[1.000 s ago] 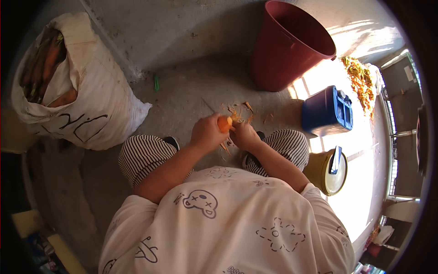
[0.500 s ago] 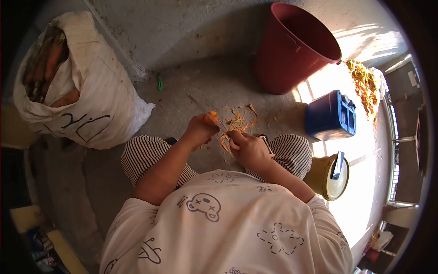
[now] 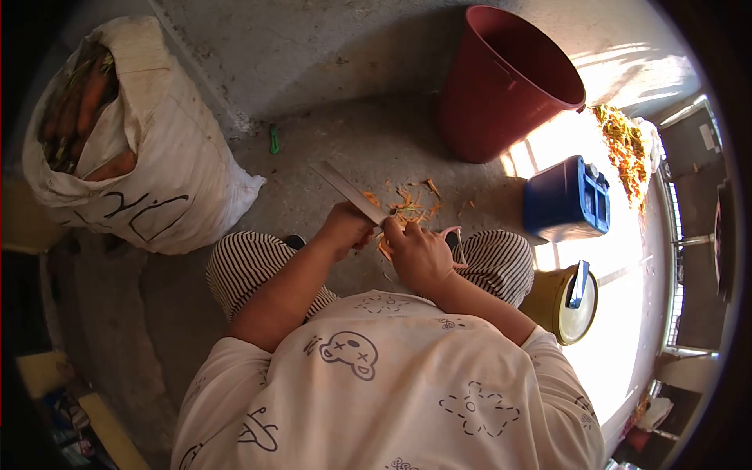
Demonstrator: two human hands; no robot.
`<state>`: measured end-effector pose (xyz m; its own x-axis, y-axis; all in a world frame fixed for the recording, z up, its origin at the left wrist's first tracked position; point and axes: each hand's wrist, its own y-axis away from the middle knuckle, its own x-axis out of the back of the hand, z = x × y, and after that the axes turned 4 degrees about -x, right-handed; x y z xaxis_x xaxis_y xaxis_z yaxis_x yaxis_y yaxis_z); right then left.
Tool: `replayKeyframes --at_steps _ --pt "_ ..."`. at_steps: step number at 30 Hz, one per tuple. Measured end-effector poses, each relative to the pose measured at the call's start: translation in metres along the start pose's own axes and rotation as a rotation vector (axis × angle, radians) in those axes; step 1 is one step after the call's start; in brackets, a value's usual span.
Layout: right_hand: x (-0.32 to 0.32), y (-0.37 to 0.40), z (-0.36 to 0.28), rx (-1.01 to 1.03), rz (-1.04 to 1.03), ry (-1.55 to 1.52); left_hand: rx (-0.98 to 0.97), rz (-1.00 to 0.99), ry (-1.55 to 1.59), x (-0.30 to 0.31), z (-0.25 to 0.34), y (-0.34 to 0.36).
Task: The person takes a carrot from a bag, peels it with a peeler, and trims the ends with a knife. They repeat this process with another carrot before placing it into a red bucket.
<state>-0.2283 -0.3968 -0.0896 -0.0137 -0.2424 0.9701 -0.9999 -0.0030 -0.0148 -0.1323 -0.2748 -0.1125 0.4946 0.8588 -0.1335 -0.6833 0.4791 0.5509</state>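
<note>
The fingers of my left hand (image 3: 343, 230) are wrapped round a carrot, mostly hidden by the hand and the blade; a bit of orange shows past the blade. My right hand (image 3: 419, 257) is closed on a knife (image 3: 348, 190) at the near end of its blade. The wide grey blade slants up and left across the top of my left hand, its tip out over the floor. Beneath and beyond the hands, orange carrot peelings (image 3: 411, 205) lie scattered on the concrete.
A white sack (image 3: 184, 157) of carrots stands at the left. On the right are a dark red bucket (image 3: 478, 102), a blue jerrycan (image 3: 552, 200) and a lidded yellowish bucket (image 3: 548, 301) with a phone (image 3: 579, 284) on top. A small green object (image 3: 274, 139) lies near the wall.
The knife blade has swung up and left over my left hand, now showing its broad side and covering most of the carrot. My right hand has turned, its fingers closer to the blade.
</note>
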Motion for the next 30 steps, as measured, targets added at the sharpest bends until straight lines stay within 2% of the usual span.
replayKeyframes --at_steps 3,5,6,9,12,15,18,24,30 --pt "-0.009 -0.013 0.010 -0.091 -0.048 -0.086 0.000 -0.118 -0.079 0.006 -0.006 -0.004" --pt "-0.020 -0.026 0.029 -0.185 -0.033 -0.177 -0.106 -0.273 -0.102 -0.003 -0.013 0.003" --pt "-0.010 -0.030 0.032 -0.298 -0.070 -0.173 -0.157 -0.348 -0.110 -0.006 -0.015 0.007" --pt "-0.008 -0.026 0.040 -0.324 -0.011 -0.283 -0.062 -0.287 -0.050 0.000 -0.009 0.004" --pt "0.001 -0.010 0.032 -0.204 0.063 -0.266 -0.201 -0.239 -0.077 0.009 -0.015 -0.004" --pt "0.003 0.003 0.025 0.002 0.173 -0.272 -0.182 -0.158 -0.088 0.012 -0.014 -0.002" --pt "0.008 0.011 0.022 0.011 0.070 -0.162 -0.116 -0.256 -0.167 0.016 -0.011 -0.005" --pt "0.013 0.014 0.021 0.033 0.020 -0.057 -0.098 -0.212 -0.234 0.013 0.004 0.000" --pt "0.011 0.015 0.016 0.078 0.080 0.002 -0.153 -0.184 -0.303 0.012 0.006 0.004"
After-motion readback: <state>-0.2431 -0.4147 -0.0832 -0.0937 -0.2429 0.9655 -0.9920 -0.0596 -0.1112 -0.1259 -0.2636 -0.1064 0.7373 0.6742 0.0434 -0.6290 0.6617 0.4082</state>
